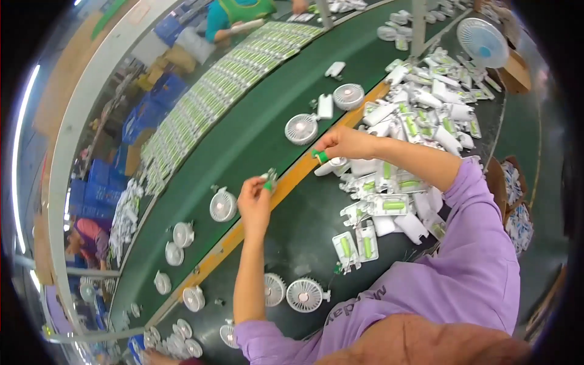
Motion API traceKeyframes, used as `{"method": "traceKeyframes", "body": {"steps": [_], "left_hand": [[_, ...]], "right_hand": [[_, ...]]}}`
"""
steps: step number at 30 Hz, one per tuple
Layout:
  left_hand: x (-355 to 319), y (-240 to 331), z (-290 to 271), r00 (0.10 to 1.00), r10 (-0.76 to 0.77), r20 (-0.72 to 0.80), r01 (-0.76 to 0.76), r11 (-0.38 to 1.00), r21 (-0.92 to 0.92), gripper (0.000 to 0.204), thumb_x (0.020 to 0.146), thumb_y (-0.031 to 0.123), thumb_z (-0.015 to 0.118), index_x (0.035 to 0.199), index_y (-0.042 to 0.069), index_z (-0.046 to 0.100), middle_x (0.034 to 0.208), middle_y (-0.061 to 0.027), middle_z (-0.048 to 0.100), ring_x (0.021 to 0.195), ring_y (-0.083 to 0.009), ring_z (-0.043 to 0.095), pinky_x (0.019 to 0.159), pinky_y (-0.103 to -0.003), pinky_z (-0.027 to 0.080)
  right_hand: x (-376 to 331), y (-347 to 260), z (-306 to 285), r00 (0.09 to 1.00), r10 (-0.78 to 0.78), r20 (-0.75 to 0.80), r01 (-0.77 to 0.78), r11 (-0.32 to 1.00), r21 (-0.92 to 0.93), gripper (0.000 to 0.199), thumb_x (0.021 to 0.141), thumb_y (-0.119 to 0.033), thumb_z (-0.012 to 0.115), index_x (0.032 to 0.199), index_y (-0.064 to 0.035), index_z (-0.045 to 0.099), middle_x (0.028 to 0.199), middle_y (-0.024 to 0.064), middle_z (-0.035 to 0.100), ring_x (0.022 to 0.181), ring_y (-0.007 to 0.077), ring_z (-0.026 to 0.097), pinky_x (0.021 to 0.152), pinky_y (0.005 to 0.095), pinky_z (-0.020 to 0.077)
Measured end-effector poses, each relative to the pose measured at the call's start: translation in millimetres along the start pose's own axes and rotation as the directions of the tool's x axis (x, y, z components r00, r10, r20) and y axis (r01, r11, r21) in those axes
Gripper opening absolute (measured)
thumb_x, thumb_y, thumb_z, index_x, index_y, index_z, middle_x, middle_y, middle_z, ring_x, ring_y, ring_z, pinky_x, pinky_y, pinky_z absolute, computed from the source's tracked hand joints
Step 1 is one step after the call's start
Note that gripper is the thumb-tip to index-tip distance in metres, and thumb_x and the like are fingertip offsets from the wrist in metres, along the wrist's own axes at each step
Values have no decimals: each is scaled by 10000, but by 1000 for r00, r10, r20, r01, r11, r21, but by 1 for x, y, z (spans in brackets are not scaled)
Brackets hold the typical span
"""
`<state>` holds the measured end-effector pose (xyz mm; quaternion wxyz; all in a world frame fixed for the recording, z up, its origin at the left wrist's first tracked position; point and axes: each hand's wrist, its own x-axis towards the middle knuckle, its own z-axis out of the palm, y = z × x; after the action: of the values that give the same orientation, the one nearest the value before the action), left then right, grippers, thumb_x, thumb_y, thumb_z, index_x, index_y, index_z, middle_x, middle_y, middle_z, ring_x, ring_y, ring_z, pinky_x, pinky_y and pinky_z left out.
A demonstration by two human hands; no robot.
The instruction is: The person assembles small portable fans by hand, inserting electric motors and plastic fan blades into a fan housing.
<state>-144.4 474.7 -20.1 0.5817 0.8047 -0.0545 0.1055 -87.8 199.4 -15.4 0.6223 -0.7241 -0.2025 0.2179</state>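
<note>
Left hand [254, 198], centre of the frame: fingers pinched closed on a small green-and-white part [268, 180], held just above the yellow strip [286, 182] that borders the green conveyor belt [243, 140]. Right hand [340, 144], upper centre: fingers closed round a green cylinder [320, 156], which sits against the end of a white handle piece [331, 166] lying on the dark counter [304, 231].

To the right of both hands, a heap of white housings with green cells [389, 201] covers the counter up toward the upper right of the frame. Round white fan heads [302, 129] lie on the belt above the hands; another fan head [222, 205] lies just left of the left hand. Two finished fans [305, 295] rest on the counter at lower centre, beside the left forearm. Rows of green-and-white packs [207, 103] run along the far side of the belt at upper left. A white desk fan [482, 41] stands at upper right. Another person's arm [234, 27] shows at the top edge.
</note>
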Motion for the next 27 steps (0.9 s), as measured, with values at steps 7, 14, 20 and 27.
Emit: {"method": "traceKeyframes", "body": {"steps": [7,14,20,27], "left_hand": [[-14,24,14,990,-70,122,88,986,-145,288,756,-19,615,1034,-5,541,849,-22,587,746,-57,520,684,-196,432],[-27,43,26,954,-134,268,200,950,-238,204,861,26,515,1053,-32,548,855,-44,619,787,-83,574,683,-216,460],[-28,41,25,959,-106,263,205,899,-386,207,862,-13,475,1069,-8,480,888,-72,622,767,-99,579,675,-223,465],[-33,41,22,968,-29,249,129,910,-394,231,833,-50,490,1058,1,480,917,-69,617,786,-101,572,679,-225,454]], "right_hand": [[-6,-32,44,996,-14,83,16,1000,-22,138,821,-130,611,909,-24,618,749,-51,587,644,5,487,562,176,385],[-6,-25,52,985,-103,137,89,990,106,131,832,-122,601,919,-26,617,830,-16,614,763,35,535,691,200,436],[-8,-35,54,993,-100,64,97,994,53,131,852,-114,573,942,-24,604,834,-18,610,763,24,532,674,185,423],[-12,-40,56,989,-136,52,137,991,-8,108,865,-104,555,918,-12,570,802,-32,569,732,23,495,646,182,407]]}}
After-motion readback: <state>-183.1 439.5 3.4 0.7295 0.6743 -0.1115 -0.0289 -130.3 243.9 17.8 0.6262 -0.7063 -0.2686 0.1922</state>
